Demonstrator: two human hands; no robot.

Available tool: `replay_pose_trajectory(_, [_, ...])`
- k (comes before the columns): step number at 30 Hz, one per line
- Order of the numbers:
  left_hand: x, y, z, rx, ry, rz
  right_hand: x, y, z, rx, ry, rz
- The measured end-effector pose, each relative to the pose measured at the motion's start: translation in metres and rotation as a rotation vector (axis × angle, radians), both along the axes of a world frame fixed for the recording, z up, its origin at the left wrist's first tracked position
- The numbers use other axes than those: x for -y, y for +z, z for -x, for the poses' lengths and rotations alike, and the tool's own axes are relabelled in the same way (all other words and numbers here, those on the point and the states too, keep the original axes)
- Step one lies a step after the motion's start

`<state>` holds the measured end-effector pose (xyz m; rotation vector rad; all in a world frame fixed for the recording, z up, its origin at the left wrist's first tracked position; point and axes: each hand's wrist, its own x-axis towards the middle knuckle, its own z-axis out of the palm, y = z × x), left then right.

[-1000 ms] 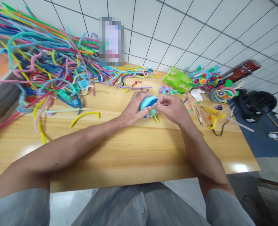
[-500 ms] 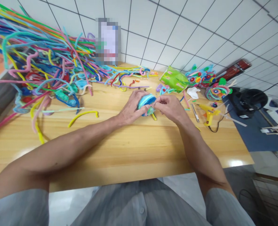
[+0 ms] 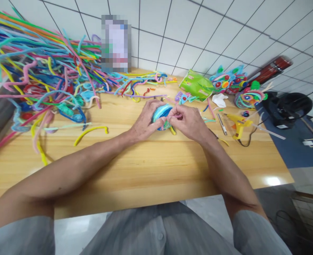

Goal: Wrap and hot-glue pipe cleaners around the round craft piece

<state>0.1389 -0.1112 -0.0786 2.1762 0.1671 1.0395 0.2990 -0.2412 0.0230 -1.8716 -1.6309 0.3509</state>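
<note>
A rounded craft piece (image 3: 162,112), wound from blue, light-blue and pale-green pipe cleaners, is held over the table at the middle. My left hand (image 3: 145,122) is closed around its left side, with the thumb pressing the lower front. Against the right side, my right hand (image 3: 189,122) pinches a short pink pipe cleaner (image 3: 178,116) between thumb and fingertips. Its far end is hidden by the fingers. Just below the piece, a yellow pipe cleaner (image 3: 173,131) shows on the wood. Both palms cover part of the work.
Pipe cleaners (image 3: 52,53) heap up at the left. Toward the back right are a green packet (image 3: 196,85), a crumpled white tissue (image 3: 219,100) and colourful animal-head crafts (image 3: 250,97). A yellow glue gun (image 3: 237,124) with a cord lies right of a pen-like tool (image 3: 221,124).
My right hand has come in over the craft piece's right side, and the pink pipe cleaner shows more plainly in its fingers. The left hand keeps its hold. The view has shifted slightly.
</note>
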Motion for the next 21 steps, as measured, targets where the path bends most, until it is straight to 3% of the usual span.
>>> replay_pose_trajectory(7, [0.0,0.003,0.001,-0.022,0.002,0.005,-0.004,0.004,-0.003,-0.015,0.012,0.061])
replay_pose_trajectory(13, [-0.002,0.003,0.001,-0.023,0.021,0.023,0.007,0.001,-0.013,-0.123,-0.142,-0.149])
replay_pose_trajectory(17, [-0.002,0.003,0.002,-0.051,0.032,0.023,0.048,0.003,-0.02,-0.132,-0.305,-0.269])
replay_pose_trajectory(21, [-0.001,0.004,0.004,-0.043,0.039,0.038,0.115,-0.011,-0.025,-0.251,-0.45,-0.275])
